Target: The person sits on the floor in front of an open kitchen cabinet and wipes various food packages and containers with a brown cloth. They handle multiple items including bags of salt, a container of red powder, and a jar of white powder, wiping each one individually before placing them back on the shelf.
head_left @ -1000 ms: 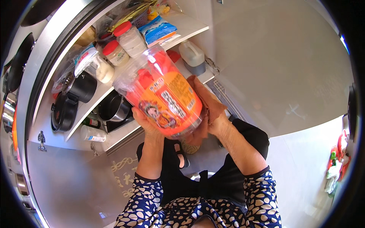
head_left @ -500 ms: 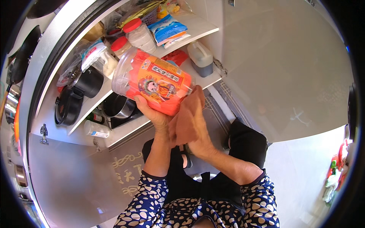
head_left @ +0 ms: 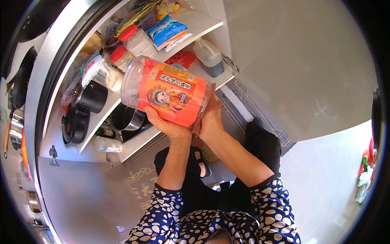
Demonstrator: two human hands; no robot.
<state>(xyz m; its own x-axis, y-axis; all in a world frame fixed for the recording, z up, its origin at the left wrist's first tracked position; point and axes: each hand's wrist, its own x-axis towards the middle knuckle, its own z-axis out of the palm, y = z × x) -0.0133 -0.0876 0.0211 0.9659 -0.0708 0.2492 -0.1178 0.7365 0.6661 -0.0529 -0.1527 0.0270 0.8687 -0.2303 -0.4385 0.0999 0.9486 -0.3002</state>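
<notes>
By the shelf [head_left: 207, 25], your left hand [head_left: 170, 128] is clamping the jar [head_left: 170, 91], your right hand [head_left: 211, 123] the cloth [head_left: 213, 103] against it; loosening either grip is risking a drop.

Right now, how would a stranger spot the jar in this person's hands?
Find the open cabinet, then the left hand and right hand in front of it. They hold a large, tilted clear plastic jar, the right hand with a brown cloth. Unlike the red-lidded jars on the upper shelf, it wears a broad red-and-orange label picturing a costumed figure.
</notes>
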